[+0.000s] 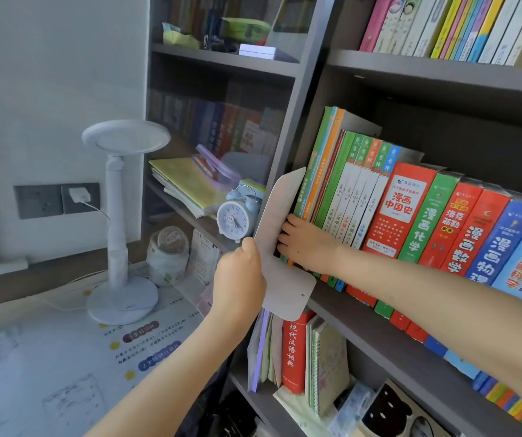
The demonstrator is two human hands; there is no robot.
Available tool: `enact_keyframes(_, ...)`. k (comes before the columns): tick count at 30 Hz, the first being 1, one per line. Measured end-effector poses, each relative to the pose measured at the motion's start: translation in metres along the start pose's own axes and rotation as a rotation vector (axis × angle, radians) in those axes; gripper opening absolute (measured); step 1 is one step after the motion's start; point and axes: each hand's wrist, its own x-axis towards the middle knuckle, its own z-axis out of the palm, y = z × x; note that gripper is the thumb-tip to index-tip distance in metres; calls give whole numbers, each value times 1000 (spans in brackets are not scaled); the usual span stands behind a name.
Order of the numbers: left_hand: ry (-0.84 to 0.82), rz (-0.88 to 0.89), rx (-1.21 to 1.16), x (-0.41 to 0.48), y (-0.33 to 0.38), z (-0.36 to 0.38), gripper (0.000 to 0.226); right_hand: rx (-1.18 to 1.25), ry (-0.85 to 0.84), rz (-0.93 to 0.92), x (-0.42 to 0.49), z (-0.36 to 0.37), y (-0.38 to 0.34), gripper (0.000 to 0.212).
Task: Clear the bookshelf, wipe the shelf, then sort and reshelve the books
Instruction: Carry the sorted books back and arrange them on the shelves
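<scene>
Left hand point(238, 280) gripped the grey bookend point(280, 216), thumb over its edge. Just right of it, the right hand point(302, 244) curled round the leftmost upright books point(322, 171), spines outward, on the middle shelf point(363, 328).

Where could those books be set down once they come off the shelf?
The desk in front of the lamp, left of the bookcase, holds only a flat printed mat. Above the book row there is open room to reach in. Crowded: the clock shelf and the shelf under the row.
</scene>
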Motion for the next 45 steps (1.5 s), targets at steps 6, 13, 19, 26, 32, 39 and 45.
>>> enact_keyframes(6, 55, -24, 19, 5, -1, 6, 67, 31, 226, -68, -5, 16, 14, 42)
enact_keyframes(13, -79, -119, 3, 15, 8, 6, 42, 115, 286, -154, -6, 19, 21, 59)
enact_keyframes(19, -332, -176, 175, 32, 20, 3, 31, 132, 301, -144, -17, 24, 20, 47)
enact_keyframes(26, -424, -243, 115, 34, 20, -11, 24, 253, 317, 106, -69, 35, -18, 55)
enact_keyframes(32, -407, -237, 73, 31, 18, -8, 19, 340, 231, 471, -81, 30, -38, 34)
enact_keyframes(39, -420, -254, 46, 32, 17, -10, 17, 311, 353, 43, -65, 39, -26, 33)
enact_keyframes(45, -410, -250, 44, 31, 17, -11, 19, 241, 194, -37, -52, 27, -15, 25)
